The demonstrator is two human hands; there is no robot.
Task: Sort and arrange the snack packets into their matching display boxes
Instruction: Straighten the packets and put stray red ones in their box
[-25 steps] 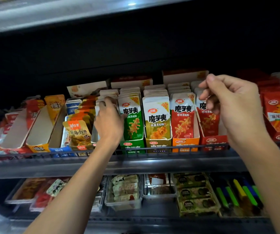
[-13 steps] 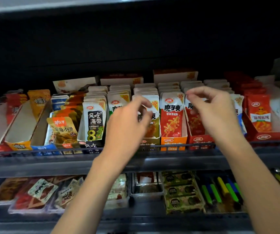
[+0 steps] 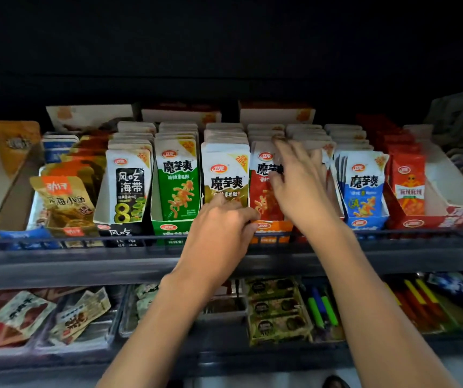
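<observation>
The left hand [image 3: 219, 228] sits low at the front of the shelf [image 3: 57, 259]. Its fingers are bent against the bottom of the gold packet [image 3: 226, 175], which stands first in its row. The box front there is hidden under the hand, so I cannot tell whether it grips or only presses.

Just to its right and higher, the right hand [image 3: 300, 186] lies over the row of red packets [image 3: 262, 197]. Its fingers are spread and loose, holding nothing, and the fingertips reach the packet tops farther back. The orange box [image 3: 272, 228] that carries these red packets shows below the right wrist, just beside the left hand's fingertips.

To the left of the left hand the green packets [image 3: 178, 186] stand upright in a green box [image 3: 168, 228]. Beyond them are the black packets [image 3: 129, 189]. To the right of the right hand a blue packet [image 3: 364, 186] stands upright in a blue box [image 3: 364, 222].
</observation>
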